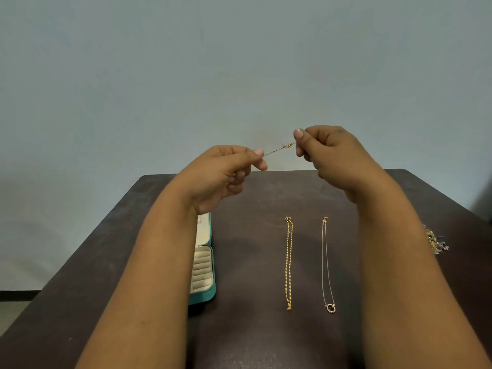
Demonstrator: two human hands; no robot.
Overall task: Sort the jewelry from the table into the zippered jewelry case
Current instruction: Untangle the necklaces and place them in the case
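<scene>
Both hands are raised above the far part of the dark table (253,328). My left hand (226,171) and my right hand (327,153) each pinch one end of a thin chain (279,149), stretched taut between them with a small gold clasp near the right fingers. On the table lie a gold chain necklace (288,262) and, right of it, a thin necklace with a ring pendant (327,265), both laid straight. The teal zippered jewelry case (206,294) lies open at the left, its cream ring rolls showing, partly hidden by my left forearm.
A small heap of mixed gold and silver jewelry (436,241) sits at the table's right edge, partly behind my right forearm. A plain pale wall stands behind the table. Floor shows at the lower left.
</scene>
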